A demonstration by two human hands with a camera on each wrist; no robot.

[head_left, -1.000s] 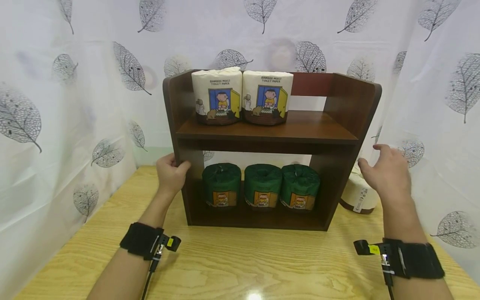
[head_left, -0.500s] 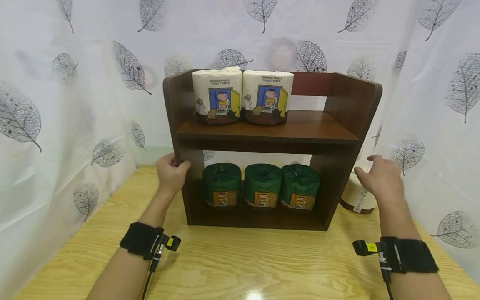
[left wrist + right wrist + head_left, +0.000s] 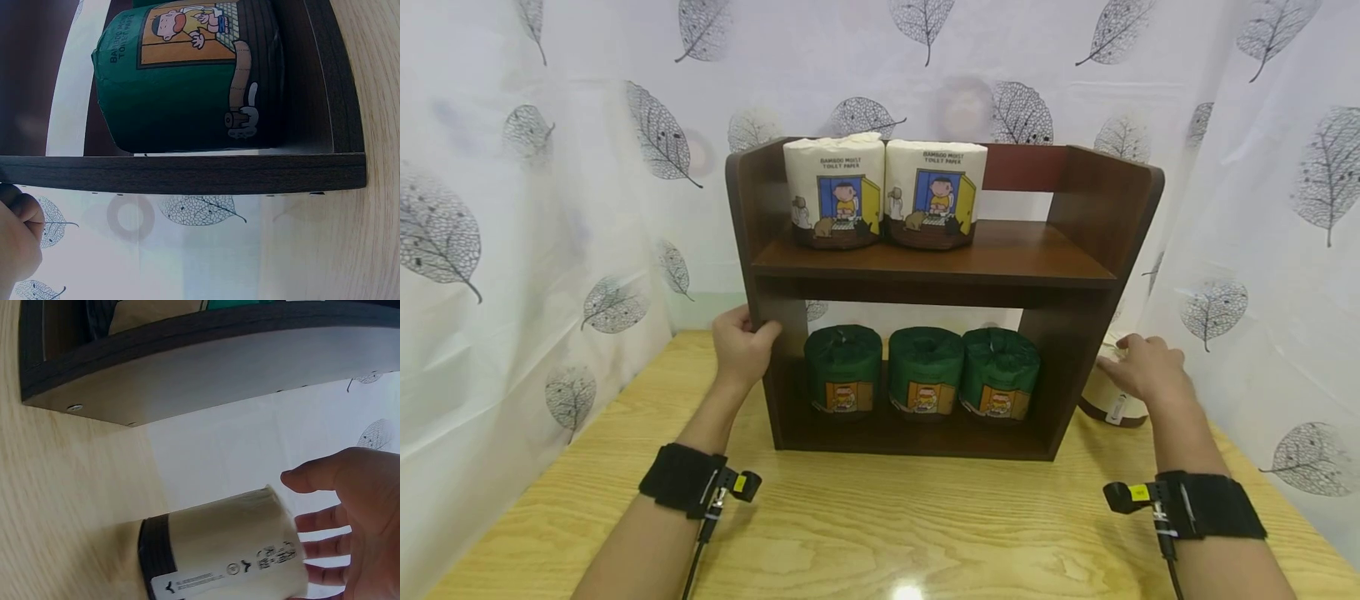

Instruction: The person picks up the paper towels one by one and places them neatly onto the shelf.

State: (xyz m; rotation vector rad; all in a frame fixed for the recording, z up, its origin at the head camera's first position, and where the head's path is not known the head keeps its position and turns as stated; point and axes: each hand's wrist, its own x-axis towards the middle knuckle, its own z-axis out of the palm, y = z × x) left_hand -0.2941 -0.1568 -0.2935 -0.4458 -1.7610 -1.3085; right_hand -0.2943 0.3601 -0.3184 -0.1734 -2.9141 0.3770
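A two-tier dark brown wooden shelf [image 3: 932, 275] stands on the table. My left hand [image 3: 742, 350] grips the edge of its left side panel, thumb on the inner side. Right of the shelf, a cream toilet roll [image 3: 1116, 396] with a brown base stands on the table. My right hand [image 3: 1153, 371] is over its top; in the right wrist view the thumb is spread apart from the roll and the fingers reach along the top end. Two cream toilet rolls [image 3: 835, 192] sit on the upper tier, and three green toilet rolls [image 3: 925, 367] on the lower one.
The wood-grain table [image 3: 887, 525] extends in front of the shelf. A white leaf-print curtain [image 3: 625, 208] hangs behind and at both sides. Each wrist wears a black strap [image 3: 681, 481] with a small camera and a cable.
My right hand has moved down and left, onto the top of the cream toilet roll beside the shelf. My left hand stays on the side panel.
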